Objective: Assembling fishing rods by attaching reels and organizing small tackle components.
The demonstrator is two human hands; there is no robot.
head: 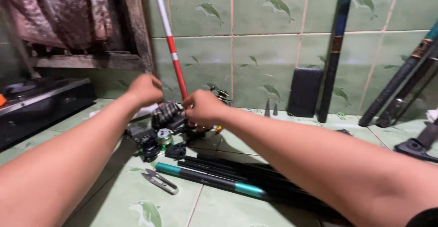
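Both my arms reach forward over a green tiled floor. My right hand [202, 106] is closed around a fishing reel [222, 95] near the wall, its fingers hiding most of the reel. My left hand [145, 89] is a closed fist just left of it, close to a checked cloth bundle [165, 112]; what it grips is hidden. A red and white striped pole [169, 37] leans on the wall between the hands. Below them lie a reel with green line [164, 136] and black reel parts [149, 148].
A bundle of black and teal rod sections [214, 180] lies on the floor in front of me, with small line snips [159, 181] beside it. Dark rods [335, 49] and a black pouch [304, 91] lean on the tiled wall. A black gas stove [39, 101] sits left.
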